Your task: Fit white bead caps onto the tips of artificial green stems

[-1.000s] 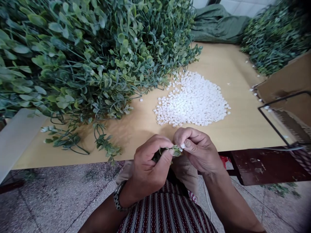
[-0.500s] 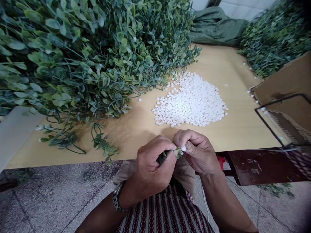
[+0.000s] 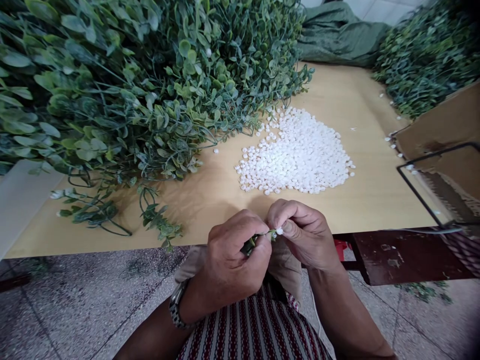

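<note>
My left hand (image 3: 232, 257) is closed round a small green artificial sprig (image 3: 250, 243) just below the table's front edge. My right hand (image 3: 302, 235) pinches a small white bud (image 3: 279, 231) against the sprig's tip, so the two hands meet. A heap of white buds (image 3: 298, 155) lies on the light wooden table (image 3: 367, 200) just beyond my hands. A big pile of green artificial foliage (image 3: 131, 90) covers the table's left half.
A loose sprig (image 3: 97, 212) lies near the table's left front edge. More foliage (image 3: 427, 55) is heaped at the back right beside a cardboard box (image 3: 446, 135) and a black wire frame (image 3: 431, 185). A green cloth (image 3: 337, 35) lies at the back. Speckled floor shows below.
My left hand has closed further over the sprig, so less of its leaves show. The right hand keeps the white bud at the tip.
</note>
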A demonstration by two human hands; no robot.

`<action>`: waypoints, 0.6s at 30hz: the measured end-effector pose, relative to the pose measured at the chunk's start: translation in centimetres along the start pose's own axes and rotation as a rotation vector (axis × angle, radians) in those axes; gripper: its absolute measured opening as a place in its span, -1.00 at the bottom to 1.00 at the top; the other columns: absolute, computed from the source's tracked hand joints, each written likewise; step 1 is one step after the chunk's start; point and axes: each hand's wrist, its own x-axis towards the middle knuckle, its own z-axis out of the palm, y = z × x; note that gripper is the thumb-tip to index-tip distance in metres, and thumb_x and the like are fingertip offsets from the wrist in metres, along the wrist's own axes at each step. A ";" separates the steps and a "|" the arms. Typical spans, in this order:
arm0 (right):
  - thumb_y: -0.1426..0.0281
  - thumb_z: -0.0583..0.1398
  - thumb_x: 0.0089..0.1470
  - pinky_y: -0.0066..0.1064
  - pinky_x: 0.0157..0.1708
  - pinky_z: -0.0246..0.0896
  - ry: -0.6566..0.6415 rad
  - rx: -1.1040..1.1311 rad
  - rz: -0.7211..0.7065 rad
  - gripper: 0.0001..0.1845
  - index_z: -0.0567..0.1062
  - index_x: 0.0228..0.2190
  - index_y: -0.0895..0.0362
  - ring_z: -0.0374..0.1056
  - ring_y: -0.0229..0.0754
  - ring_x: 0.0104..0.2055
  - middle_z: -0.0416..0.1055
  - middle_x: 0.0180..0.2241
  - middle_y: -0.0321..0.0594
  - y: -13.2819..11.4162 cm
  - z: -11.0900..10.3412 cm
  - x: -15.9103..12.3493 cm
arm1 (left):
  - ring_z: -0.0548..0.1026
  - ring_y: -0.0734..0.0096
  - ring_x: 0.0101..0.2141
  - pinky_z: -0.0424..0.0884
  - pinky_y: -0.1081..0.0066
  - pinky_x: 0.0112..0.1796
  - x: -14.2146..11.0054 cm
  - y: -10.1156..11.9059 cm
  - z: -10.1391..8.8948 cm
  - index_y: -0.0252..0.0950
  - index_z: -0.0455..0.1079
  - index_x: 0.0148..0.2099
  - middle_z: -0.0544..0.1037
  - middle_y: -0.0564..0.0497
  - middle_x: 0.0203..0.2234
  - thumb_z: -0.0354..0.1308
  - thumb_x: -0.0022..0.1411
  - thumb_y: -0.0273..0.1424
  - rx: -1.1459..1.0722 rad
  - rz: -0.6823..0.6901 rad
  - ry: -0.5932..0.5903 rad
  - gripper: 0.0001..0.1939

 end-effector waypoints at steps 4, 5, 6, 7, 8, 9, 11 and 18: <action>0.41 0.22 0.09 -0.44 -0.43 0.18 -0.013 -0.036 -0.010 -0.93 0.50 -0.42 0.13 0.26 -0.31 -0.45 0.35 -0.49 -0.30 -0.1 0.1 -0.1 | 0.35 0.50 -0.50 0.32 0.46 -0.47 0.0 0.0 -0.2 -0.32 0.31 -0.39 0.41 0.04 -0.56 0.04 0.05 -0.72 0.026 0.010 -0.023 -0.80; 0.41 0.22 0.09 -0.44 -0.42 0.18 -0.009 -0.047 -0.012 -0.93 0.50 -0.42 0.13 0.26 -0.31 -0.44 0.35 -0.49 -0.30 -0.2 0.2 -0.1 | 0.35 0.50 -0.51 0.32 0.46 -0.47 0.1 0.0 -0.2 -0.33 0.31 -0.40 0.41 0.04 -0.56 0.04 0.05 -0.72 0.029 0.014 -0.023 -0.80; 0.41 0.22 0.09 -0.43 -0.43 0.18 -0.002 -0.061 -0.015 -0.92 0.50 -0.43 0.13 0.26 -0.31 -0.44 0.35 -0.49 -0.29 -0.3 0.3 -0.1 | 0.35 0.50 -0.51 0.32 0.46 -0.47 0.1 0.0 -0.2 -0.33 0.31 -0.40 0.41 0.03 -0.56 0.04 0.05 -0.72 0.028 0.015 -0.023 -0.81; 0.40 0.21 0.09 -0.43 -0.43 0.19 0.006 -0.076 -0.018 -0.92 0.49 -0.43 0.13 0.26 -0.30 -0.45 0.34 -0.49 -0.29 -0.4 0.4 -0.1 | 0.36 0.50 -0.51 0.32 0.46 -0.47 0.2 0.0 -0.2 -0.33 0.32 -0.40 0.42 0.03 -0.56 0.04 0.05 -0.71 0.022 0.014 -0.021 -0.81; 0.40 0.21 0.09 -0.43 -0.44 0.19 0.016 -0.092 -0.019 -0.91 0.49 -0.44 0.14 0.25 -0.30 -0.45 0.34 -0.50 -0.29 -0.4 0.5 -0.1 | 0.36 0.50 -0.51 0.33 0.46 -0.47 0.2 0.0 -0.2 -0.33 0.32 -0.40 0.42 0.03 -0.56 0.05 0.05 -0.71 0.015 0.008 -0.018 -0.81; 0.39 0.21 0.08 -0.43 -0.45 0.19 0.028 -0.107 -0.017 -0.90 0.48 -0.44 0.14 0.25 -0.30 -0.45 0.34 -0.50 -0.29 -0.5 0.6 -0.1 | 0.36 0.50 -0.52 0.33 0.47 -0.48 0.3 0.0 -0.2 -0.33 0.33 -0.41 0.43 0.03 -0.56 0.05 0.06 -0.70 0.004 -0.003 -0.014 -0.82; 0.38 0.21 0.08 -0.44 -0.47 0.19 0.052 -0.133 -0.017 -0.89 0.47 -0.45 0.14 0.24 -0.30 -0.47 0.33 -0.51 -0.29 -0.6 0.9 -0.1 | 0.37 0.50 -0.53 0.34 0.48 -0.48 0.4 -0.1 -0.2 -0.32 0.34 -0.42 0.43 0.04 -0.58 0.06 0.08 -0.67 -0.019 -0.036 -0.004 -0.83; 0.45 0.15 0.13 -0.46 -0.48 0.21 0.072 -0.259 -0.086 -0.92 0.43 -0.41 0.13 0.26 -0.30 -0.46 0.35 -0.51 -0.29 -0.6 1.5 -0.4 | 0.42 0.50 -0.53 0.39 0.49 -0.47 0.3 -0.6 -0.2 -0.33 0.38 -0.44 0.47 0.02 -0.58 0.09 0.08 -0.65 -0.034 -0.059 0.017 -0.84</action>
